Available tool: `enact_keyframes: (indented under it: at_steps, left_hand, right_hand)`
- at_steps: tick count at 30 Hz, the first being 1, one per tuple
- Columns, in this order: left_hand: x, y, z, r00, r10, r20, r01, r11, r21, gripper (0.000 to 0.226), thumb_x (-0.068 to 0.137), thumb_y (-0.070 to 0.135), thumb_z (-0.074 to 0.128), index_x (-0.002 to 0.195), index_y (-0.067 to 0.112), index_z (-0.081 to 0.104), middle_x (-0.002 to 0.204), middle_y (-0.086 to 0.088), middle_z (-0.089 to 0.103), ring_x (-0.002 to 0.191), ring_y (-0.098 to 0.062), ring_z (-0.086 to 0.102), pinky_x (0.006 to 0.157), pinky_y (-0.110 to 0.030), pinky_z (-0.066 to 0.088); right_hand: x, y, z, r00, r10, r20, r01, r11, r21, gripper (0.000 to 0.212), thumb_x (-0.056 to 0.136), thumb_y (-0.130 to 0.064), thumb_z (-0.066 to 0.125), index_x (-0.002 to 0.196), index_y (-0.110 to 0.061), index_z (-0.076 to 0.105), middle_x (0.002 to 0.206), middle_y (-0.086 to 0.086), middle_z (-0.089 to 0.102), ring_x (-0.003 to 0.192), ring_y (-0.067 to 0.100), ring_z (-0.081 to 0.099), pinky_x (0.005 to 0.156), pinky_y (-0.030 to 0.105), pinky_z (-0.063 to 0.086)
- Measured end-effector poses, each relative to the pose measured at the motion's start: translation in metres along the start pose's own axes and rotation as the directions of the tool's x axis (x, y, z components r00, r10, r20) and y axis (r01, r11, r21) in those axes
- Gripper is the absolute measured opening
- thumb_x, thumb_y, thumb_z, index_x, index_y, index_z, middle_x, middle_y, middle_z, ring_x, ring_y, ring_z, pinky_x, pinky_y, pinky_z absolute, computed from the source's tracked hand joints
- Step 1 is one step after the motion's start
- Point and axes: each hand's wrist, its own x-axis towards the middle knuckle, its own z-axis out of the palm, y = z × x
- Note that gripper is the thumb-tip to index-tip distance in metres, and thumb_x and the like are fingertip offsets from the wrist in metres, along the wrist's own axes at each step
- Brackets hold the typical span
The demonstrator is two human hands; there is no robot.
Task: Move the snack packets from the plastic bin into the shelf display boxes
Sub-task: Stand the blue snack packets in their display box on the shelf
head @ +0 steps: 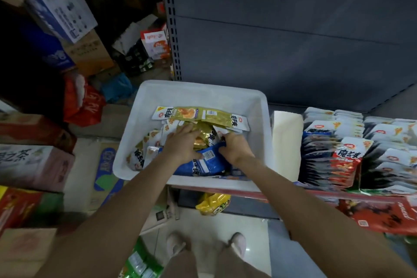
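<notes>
Both hands are inside the white plastic bin [259, 106] on the shelf. The left hand [180, 144] lies with fingers spread on a gold packet [203, 134], thumb against a blue packet [208, 160]. The right hand [234, 145] grasps the blue packet's far edge, fingers curled over it. More packets fill the bin (mostly gold and white). Display boxes [338, 153] of packets stand just right of the bin.

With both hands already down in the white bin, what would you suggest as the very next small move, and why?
Probably lift the blue packet out: the right hand grips its top edge and the left hand rests on the gold packets beside it. Both are in the white bin; the shelf display boxes lie to its right.
</notes>
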Motion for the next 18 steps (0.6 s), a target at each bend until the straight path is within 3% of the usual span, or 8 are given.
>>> enact_keyframes:
  at_steps: [2,4,8,12,15,18]
  left_hand:
    - [0.0,0.0,-0.002,0.991,-0.019,-0.134,-0.001,0.989,-0.147,0.06,0.083,0.035,0.068,0.137,0.023,0.046,0.147,-0.003,0.039,0.132,-0.023,0.038,0.106,-0.044,0.037]
    - [-0.001,0.007,-0.008,0.968,-0.049,-0.246,-0.04,0.937,-0.346,0.045,0.087,0.026,0.064,0.131,0.02,0.053,0.131,-0.004,0.056,0.116,-0.021,0.052,0.098,-0.039,0.044]
    - [-0.006,0.039,-0.028,0.972,0.011,-0.233,-0.166,0.734,-0.659,0.046,0.092,0.017,0.059,0.136,0.019,0.047,0.124,0.0,0.061,0.108,-0.013,0.058,0.094,-0.029,0.047]
    - [-0.003,0.079,-0.049,0.948,0.055,-0.313,-0.276,0.63,-0.726,0.044,0.091,0.012,0.058,0.134,0.017,0.049,0.107,0.0,0.068,0.084,-0.003,0.062,0.071,-0.009,0.047]
    - [0.004,0.114,-0.056,0.931,0.064,-0.36,-0.33,0.572,-0.751,0.037,0.091,0.01,0.058,0.127,0.016,0.053,0.103,-0.006,0.07,0.082,-0.01,0.067,0.078,-0.031,0.056]
    - [0.014,0.148,-0.055,0.923,0.076,-0.378,-0.358,0.535,-0.766,0.035,0.09,0.009,0.058,0.124,0.018,0.056,0.099,-0.005,0.07,0.089,-0.014,0.067,0.08,-0.028,0.053]
  right_hand:
    - [-0.004,-0.002,-0.011,0.995,-0.016,-0.102,0.026,0.995,0.097,0.019,0.091,-0.009,0.049,0.102,-0.001,0.063,0.097,0.017,0.066,0.089,0.03,0.062,0.07,0.029,0.048]
    - [-0.008,0.0,-0.026,0.983,0.012,-0.185,0.042,0.957,0.286,0.013,0.089,-0.006,0.053,0.092,-0.007,0.066,0.082,0.008,0.066,0.073,0.024,0.062,0.064,0.03,0.05]
    - [-0.019,0.008,-0.057,0.985,0.005,-0.171,0.125,0.662,0.739,0.028,0.085,0.01,0.052,0.081,-0.017,0.056,0.069,-0.003,0.066,0.052,0.003,0.06,0.053,0.024,0.051]
    - [-0.033,0.025,-0.089,0.961,-0.058,-0.271,0.247,0.619,0.746,0.028,0.083,0.014,0.056,0.085,-0.014,0.054,0.081,-0.003,0.066,0.06,-0.003,0.063,0.058,0.02,0.051]
    - [-0.041,0.045,-0.115,0.937,-0.055,-0.344,0.315,0.555,0.77,0.024,0.084,0.013,0.057,0.087,-0.011,0.055,0.077,-0.008,0.069,0.062,0.0,0.064,0.054,0.023,0.053]
    - [-0.05,0.071,-0.142,0.891,-0.026,-0.453,0.414,0.456,0.788,0.026,0.082,0.015,0.057,0.094,-0.008,0.058,0.077,-0.009,0.073,0.068,0.006,0.067,0.061,0.022,0.055]
